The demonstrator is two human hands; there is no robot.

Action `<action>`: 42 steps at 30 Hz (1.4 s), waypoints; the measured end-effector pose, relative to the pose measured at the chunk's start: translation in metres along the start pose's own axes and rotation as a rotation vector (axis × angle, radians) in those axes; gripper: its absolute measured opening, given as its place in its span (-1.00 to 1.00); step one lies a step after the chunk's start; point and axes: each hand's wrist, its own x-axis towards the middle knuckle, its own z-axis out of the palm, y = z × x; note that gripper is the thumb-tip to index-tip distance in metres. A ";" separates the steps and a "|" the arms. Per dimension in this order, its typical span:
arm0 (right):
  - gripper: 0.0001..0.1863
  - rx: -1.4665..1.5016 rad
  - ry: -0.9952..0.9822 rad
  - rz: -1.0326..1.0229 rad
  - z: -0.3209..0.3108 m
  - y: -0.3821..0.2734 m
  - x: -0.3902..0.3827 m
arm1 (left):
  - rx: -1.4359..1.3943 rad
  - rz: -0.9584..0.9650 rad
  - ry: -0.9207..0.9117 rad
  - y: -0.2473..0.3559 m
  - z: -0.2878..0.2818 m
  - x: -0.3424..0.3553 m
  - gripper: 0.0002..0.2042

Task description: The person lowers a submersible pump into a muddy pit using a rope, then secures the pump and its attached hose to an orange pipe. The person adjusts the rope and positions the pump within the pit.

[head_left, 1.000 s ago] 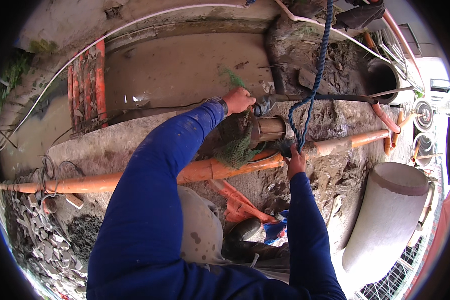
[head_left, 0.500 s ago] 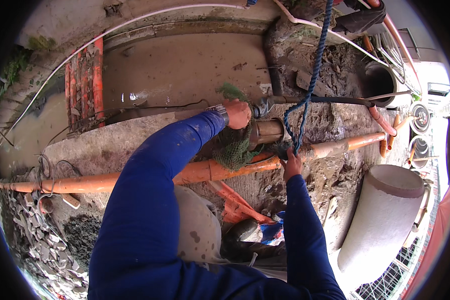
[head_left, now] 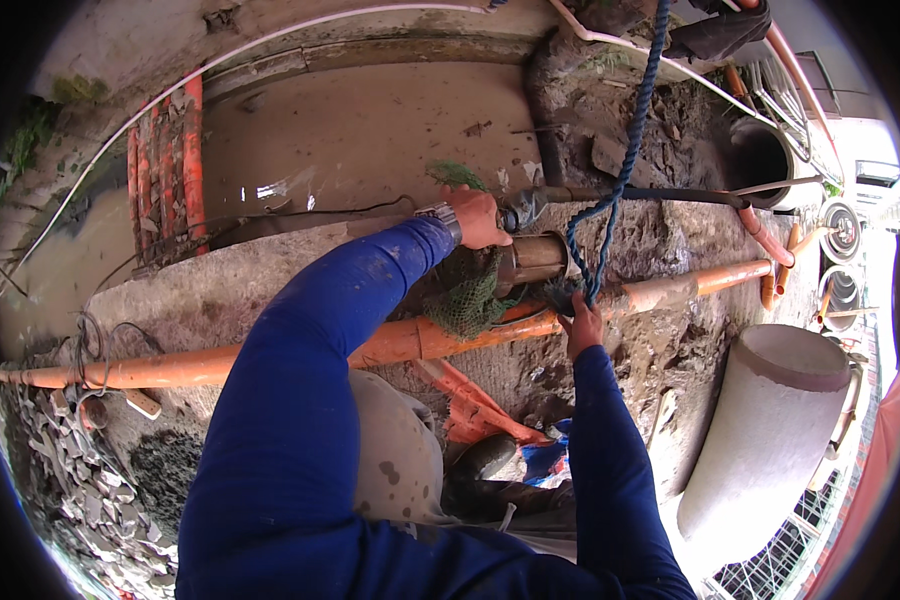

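My left hand [head_left: 478,217] is closed on the green netting [head_left: 467,308], which bunches around one end of a metal cylinder [head_left: 540,258] that looks like a pump lying on its side. A tuft of the net pokes out above the knuckles. Just right of that hand is a grey hose coupling [head_left: 526,211], joined to a dark hose [head_left: 650,196]. My right hand [head_left: 583,328] is closed at the bottom loop of a blue rope [head_left: 622,170], against a dark fitting [head_left: 560,293] by the cylinder. The fingers partly hide what they grip there.
A long orange pipe [head_left: 400,343] crosses below my hands. Beyond the concrete ledge [head_left: 240,262] lies muddy water [head_left: 370,130], with orange pipes [head_left: 192,160] bundled at left. A large concrete pipe [head_left: 760,440] stands at right; rubble [head_left: 80,480] lies at lower left.
My left hand has shifted slightly upward and its fingers have rearranged on the netting, with the thumb now toward the cylinder. My right hand stays nearly in place by the rope.
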 end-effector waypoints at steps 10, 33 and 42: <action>-0.48 -0.032 -0.049 0.060 0.002 -0.016 -0.005 | -0.308 -0.076 0.079 -0.046 0.040 0.065 -0.47; -0.74 0.241 0.097 -0.083 0.010 -0.026 -0.062 | -0.710 -0.083 0.571 -0.072 0.054 0.018 -0.67; -0.86 0.266 0.046 -0.111 0.000 -0.003 -0.055 | -0.589 0.066 0.470 -0.065 0.032 -0.023 -0.63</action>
